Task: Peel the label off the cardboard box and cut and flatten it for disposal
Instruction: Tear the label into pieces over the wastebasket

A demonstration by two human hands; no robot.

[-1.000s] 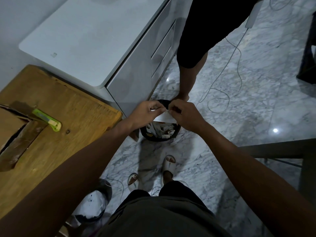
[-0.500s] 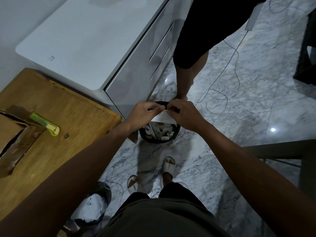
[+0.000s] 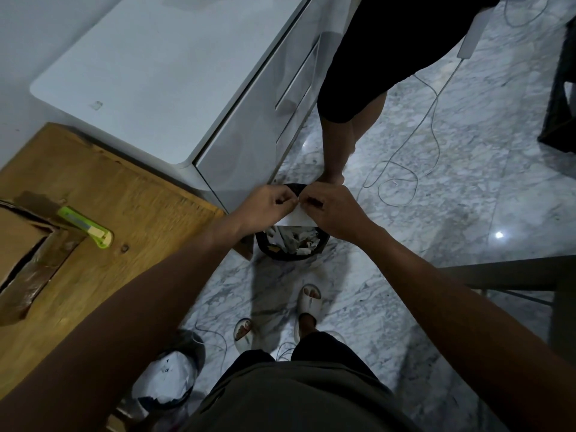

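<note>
At frame centre my left hand and right hand had drawn closer, fingers pinching the peeled label over the bin; I judged tearing underway. The cardboard box waited uncut at left.

The person has bare forearms with no sleeves. At the bottom centre of the frame are dark olive-grey fabric shorts. Lower centre, the feet wear pale open-toe slide sandals.
</note>
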